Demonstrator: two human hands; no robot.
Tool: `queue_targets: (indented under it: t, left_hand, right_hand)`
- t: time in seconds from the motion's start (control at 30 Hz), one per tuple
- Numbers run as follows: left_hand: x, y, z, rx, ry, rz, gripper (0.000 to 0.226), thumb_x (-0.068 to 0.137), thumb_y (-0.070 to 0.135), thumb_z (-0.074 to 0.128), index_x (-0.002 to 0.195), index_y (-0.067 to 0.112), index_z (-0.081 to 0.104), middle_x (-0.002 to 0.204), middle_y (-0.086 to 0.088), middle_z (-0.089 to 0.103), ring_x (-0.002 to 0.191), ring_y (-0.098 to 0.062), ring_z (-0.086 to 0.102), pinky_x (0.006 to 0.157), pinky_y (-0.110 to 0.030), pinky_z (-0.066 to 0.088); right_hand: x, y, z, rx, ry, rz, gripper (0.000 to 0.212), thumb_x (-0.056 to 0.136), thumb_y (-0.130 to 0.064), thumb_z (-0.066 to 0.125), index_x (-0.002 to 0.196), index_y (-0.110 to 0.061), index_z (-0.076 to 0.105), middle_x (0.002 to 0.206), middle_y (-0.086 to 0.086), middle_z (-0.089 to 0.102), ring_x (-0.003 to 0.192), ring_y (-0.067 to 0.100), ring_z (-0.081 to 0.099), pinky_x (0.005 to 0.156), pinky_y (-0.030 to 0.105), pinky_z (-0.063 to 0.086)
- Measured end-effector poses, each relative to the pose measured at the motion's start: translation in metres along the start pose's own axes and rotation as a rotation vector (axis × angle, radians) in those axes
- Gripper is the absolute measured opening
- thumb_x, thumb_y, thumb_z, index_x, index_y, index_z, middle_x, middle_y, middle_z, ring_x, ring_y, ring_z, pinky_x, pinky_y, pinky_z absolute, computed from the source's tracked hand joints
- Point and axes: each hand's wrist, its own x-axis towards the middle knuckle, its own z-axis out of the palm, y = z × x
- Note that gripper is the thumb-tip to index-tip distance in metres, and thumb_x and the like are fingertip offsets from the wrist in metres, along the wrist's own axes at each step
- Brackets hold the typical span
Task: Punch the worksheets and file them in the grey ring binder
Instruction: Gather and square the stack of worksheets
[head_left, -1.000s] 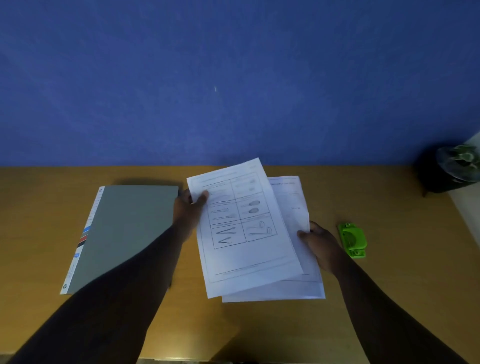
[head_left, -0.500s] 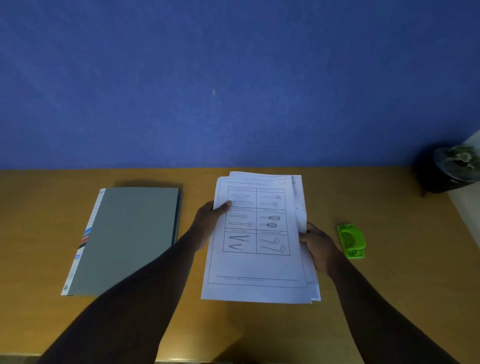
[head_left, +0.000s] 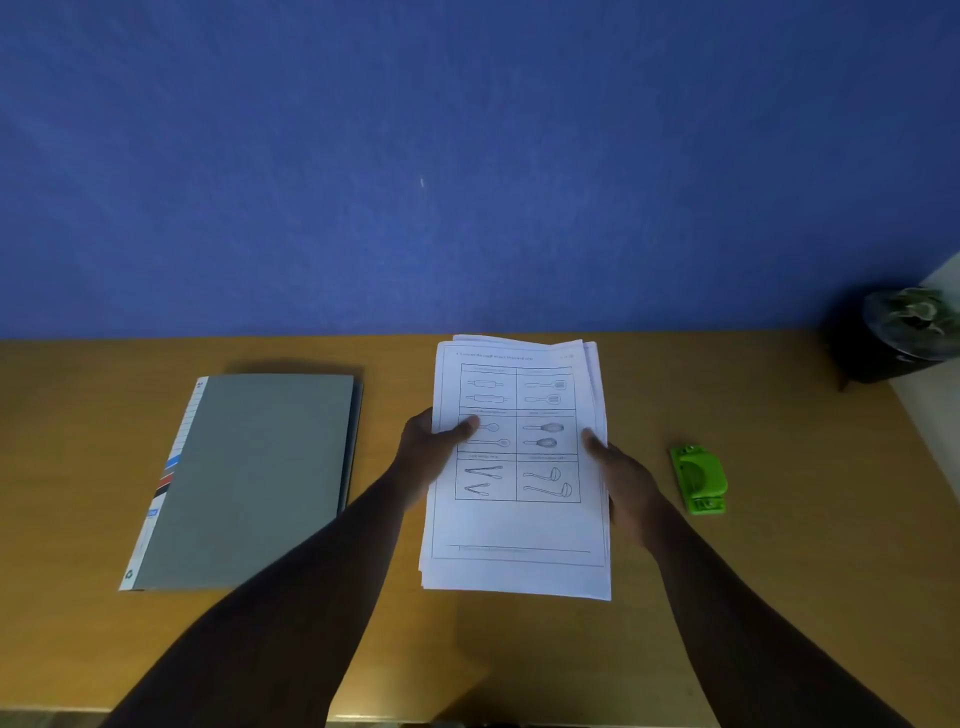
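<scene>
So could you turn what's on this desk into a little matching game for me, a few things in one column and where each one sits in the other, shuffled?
Things:
1. grey ring binder
2. worksheets
3. green hole punch
4. dark pot with a plant

Places:
A. far right edge of the desk, by the blue wall
B. flat and closed, on the person's left
C. held at both side edges, left hand and right hand
D. on the desk just right of the right hand

Pairs: 1-B, 2-C, 3-D, 4-A
</scene>
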Motion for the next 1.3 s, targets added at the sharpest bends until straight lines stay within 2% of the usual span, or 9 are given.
queue_targets:
  t: [0.13,0.2,0.4,0.5,0.63,0.73,1.0,1.1,1.3]
  left_hand:
    - [-0.001,0.009,0.004,0.004,-0.025,0.038,0.033,0.086,0.021,0.076,0.117,0.014,0.066,0.113,-0.002,0.074,0.099,-0.021,0.072,0.083,-0.036,0.06]
    - [-0.001,0.015,0.005,-0.019,-0.026,0.057,0.034,0.086,0.019,0.075,0.118,0.013,0.066,0.113,-0.002,0.074,0.1,-0.02,0.072,0.08,-0.032,0.06]
    - [0.001,0.041,0.01,-0.101,-0.041,0.181,0.037,0.09,0.01,0.071,0.125,0.01,0.064,0.117,-0.003,0.072,0.104,-0.018,0.071,0.08,-0.028,0.058]
    - [-0.001,0.053,0.013,-0.115,-0.051,0.227,0.036,0.09,0.006,0.068,0.125,0.011,0.062,0.117,-0.003,0.071,0.102,-0.016,0.071,0.077,-0.027,0.058]
    - [-0.002,0.062,0.013,-0.113,-0.055,0.247,0.033,0.09,0.007,0.069,0.121,0.017,0.063,0.116,-0.001,0.071,0.102,-0.016,0.07,0.077,-0.027,0.059]
    - [-0.007,0.063,0.013,-0.11,-0.077,0.265,0.032,0.088,0.005,0.071,0.117,0.016,0.064,0.113,0.0,0.072,0.1,-0.013,0.071,0.075,-0.025,0.058]
    - [-0.013,0.055,0.012,-0.058,-0.08,0.265,0.031,0.086,0.004,0.073,0.107,0.025,0.064,0.103,0.01,0.072,0.09,-0.003,0.071,0.069,-0.02,0.056]
    - [-0.013,0.055,0.012,-0.053,-0.078,0.272,0.031,0.086,0.006,0.073,0.107,0.027,0.064,0.104,0.009,0.071,0.09,-0.003,0.071,0.069,-0.02,0.057]
    - [-0.012,0.054,0.009,-0.036,-0.085,0.268,0.031,0.086,0.007,0.074,0.107,0.028,0.064,0.1,0.014,0.073,0.091,-0.003,0.071,0.07,-0.02,0.056]
  right_hand:
    - [0.001,-0.003,0.004,-0.099,-0.014,-0.104,0.028,0.086,-0.019,0.072,0.114,-0.017,0.069,0.109,0.003,0.074,0.098,0.022,0.071,0.094,0.045,0.054]
    - [0.0,-0.009,0.007,-0.099,-0.013,-0.152,0.029,0.086,-0.012,0.072,0.114,-0.015,0.069,0.109,0.004,0.074,0.096,0.02,0.072,0.09,0.04,0.056]
    - [-0.004,-0.038,0.024,-0.193,0.076,-0.332,0.027,0.084,-0.009,0.073,0.109,-0.018,0.066,0.095,-0.004,0.071,0.081,0.006,0.067,0.058,0.011,0.051]
    - [-0.005,-0.045,0.03,-0.203,0.099,-0.423,0.029,0.085,-0.008,0.071,0.113,-0.015,0.062,0.097,0.001,0.07,0.084,0.014,0.068,0.062,0.019,0.055]
    - [-0.006,-0.048,0.036,-0.265,0.194,-0.513,0.031,0.086,-0.014,0.07,0.115,-0.02,0.061,0.102,0.001,0.068,0.089,0.018,0.066,0.071,0.029,0.057]
    - [-0.004,-0.047,0.035,-0.334,0.242,-0.512,0.035,0.087,-0.019,0.069,0.12,-0.013,0.06,0.104,0.003,0.067,0.094,0.02,0.065,0.065,0.022,0.053]
    - [-0.003,-0.04,0.034,-0.398,0.252,-0.47,0.032,0.09,-0.027,0.067,0.118,-0.012,0.06,0.103,0.004,0.067,0.092,0.021,0.066,0.065,0.022,0.055]
    - [-0.007,-0.041,0.035,-0.401,0.258,-0.481,0.03,0.091,-0.026,0.066,0.116,-0.012,0.06,0.098,0.001,0.065,0.087,0.017,0.064,0.058,0.016,0.05]
    - [-0.008,-0.041,0.036,-0.409,0.249,-0.454,0.029,0.091,-0.025,0.066,0.116,-0.013,0.059,0.097,0.0,0.063,0.08,0.009,0.062,0.055,0.013,0.047]
